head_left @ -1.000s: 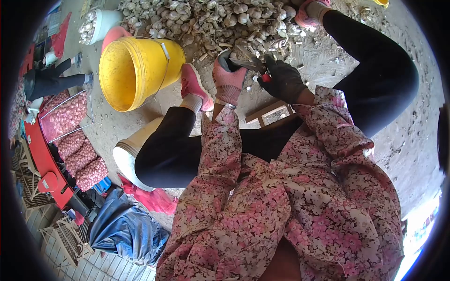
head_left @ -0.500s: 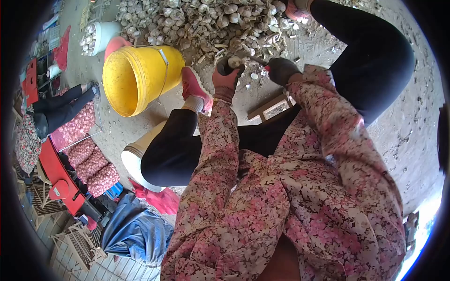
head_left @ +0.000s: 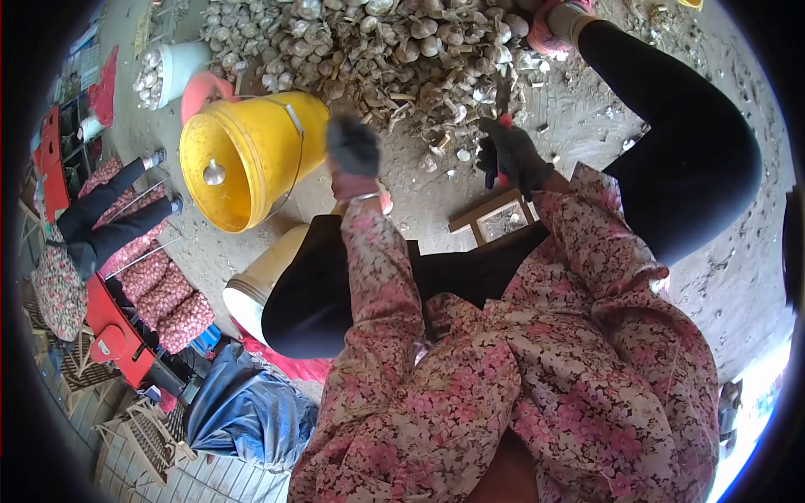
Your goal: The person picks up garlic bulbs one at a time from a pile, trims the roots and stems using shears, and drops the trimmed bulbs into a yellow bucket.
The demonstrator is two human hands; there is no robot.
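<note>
Mostly empty yellow bucket [head_left: 243, 159], prob. one garlic bulb [head_left: 214, 173]

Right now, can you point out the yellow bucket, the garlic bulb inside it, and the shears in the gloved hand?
yellow bucket [head_left: 289, 117], head view, on its outer side wall.
garlic bulb [head_left: 214, 173], head view, on the bulb's middle, inside the bucket.
shears [head_left: 503, 94], head view, on the blades above the right hand [head_left: 511, 155].

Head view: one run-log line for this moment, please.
left hand: gloved, empty, beside yellow bucket | garlic bulb: inside bucket | right hand: grips shears | garlic pile: ahead
</note>
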